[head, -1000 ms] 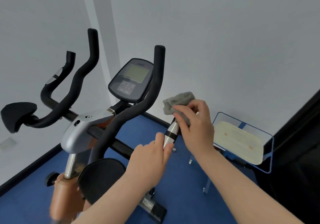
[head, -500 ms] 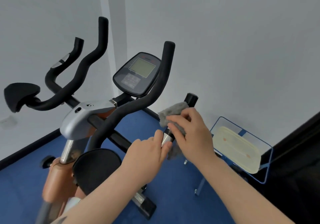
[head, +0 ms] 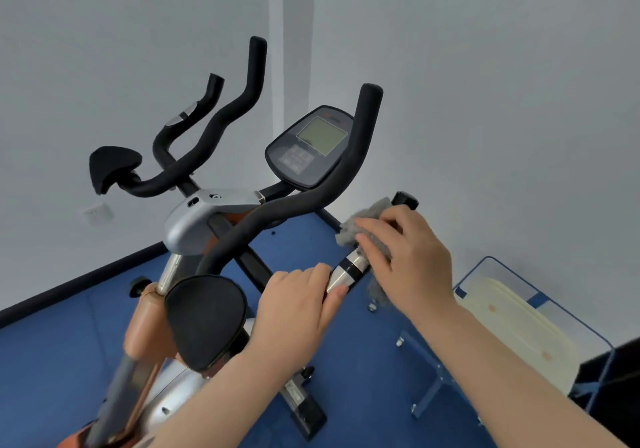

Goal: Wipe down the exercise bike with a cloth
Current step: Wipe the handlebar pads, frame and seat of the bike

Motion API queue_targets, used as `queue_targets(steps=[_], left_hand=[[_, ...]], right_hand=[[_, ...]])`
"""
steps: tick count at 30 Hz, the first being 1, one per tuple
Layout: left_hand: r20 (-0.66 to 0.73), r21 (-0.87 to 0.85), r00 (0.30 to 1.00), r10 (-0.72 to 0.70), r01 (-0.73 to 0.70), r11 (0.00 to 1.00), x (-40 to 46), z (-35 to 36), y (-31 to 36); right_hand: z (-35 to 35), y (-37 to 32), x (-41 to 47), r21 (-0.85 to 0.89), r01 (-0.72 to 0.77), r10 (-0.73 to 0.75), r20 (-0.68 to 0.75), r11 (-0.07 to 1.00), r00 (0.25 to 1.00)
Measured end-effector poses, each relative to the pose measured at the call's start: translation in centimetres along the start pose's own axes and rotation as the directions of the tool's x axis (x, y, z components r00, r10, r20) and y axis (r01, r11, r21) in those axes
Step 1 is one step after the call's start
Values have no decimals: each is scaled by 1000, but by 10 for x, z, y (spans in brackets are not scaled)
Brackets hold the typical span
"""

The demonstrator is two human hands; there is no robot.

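The left hand (head: 298, 305) grips the lower end of the exercise bike's short black-and-chrome side handle (head: 349, 269), steadying it. Just beyond, the right hand (head: 405, 257) clasps the fuzzy grey cloth (head: 360, 222) round its upper part, mid-wipe; next, I judge, a stroke toward the black end cap (head: 405, 200).

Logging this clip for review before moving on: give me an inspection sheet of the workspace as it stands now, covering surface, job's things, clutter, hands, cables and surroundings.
Surface: blue floor under the bike; no table seen.
Job's things: exercise bike with black handlebars and a console; grey cloth wrapped round the short right grip bar, just above its silver section.
Clutter: blue-framed stand holding a cream tray, to the right of the bike.
Hands: left hand grips the lower end of the bar; right hand holds the cloth against the bar.
Cables: nothing seen.
Surroundings: pale walls meeting in a corner, a wall socket low on the left, dark skirting.
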State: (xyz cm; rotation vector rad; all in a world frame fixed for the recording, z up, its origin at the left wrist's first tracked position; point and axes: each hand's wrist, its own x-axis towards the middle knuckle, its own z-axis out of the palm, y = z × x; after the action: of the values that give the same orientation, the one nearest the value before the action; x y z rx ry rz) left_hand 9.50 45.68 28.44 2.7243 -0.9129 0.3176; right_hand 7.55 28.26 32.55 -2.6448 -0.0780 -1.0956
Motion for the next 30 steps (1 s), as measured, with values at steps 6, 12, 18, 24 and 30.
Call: queue_targets(steps=[6,12,18,24,30], left_hand=[[7,-55,1000,-27,27,998,-6,-5,3],[0,-67,999,-45,45,997,-9,-34,-17],[-82,-174,977,-199,183,968,-27,-45,-49],[-318,-427,830,-458,306,851,-43,-39,-51],[-307,-403,854,-421,284,870,-40,-39,-60]], right_hand=[[3,-10,-16,124,2,-15,105,992,994],[1,-9,-21,118,-79,75,38,990,996],[12,-49,-35,26,162,-164,196,986,967],[-1,-24,-45,90,202,-220,279,975,935],[25,-78,-40,-51,272,-232,389,961,892]])
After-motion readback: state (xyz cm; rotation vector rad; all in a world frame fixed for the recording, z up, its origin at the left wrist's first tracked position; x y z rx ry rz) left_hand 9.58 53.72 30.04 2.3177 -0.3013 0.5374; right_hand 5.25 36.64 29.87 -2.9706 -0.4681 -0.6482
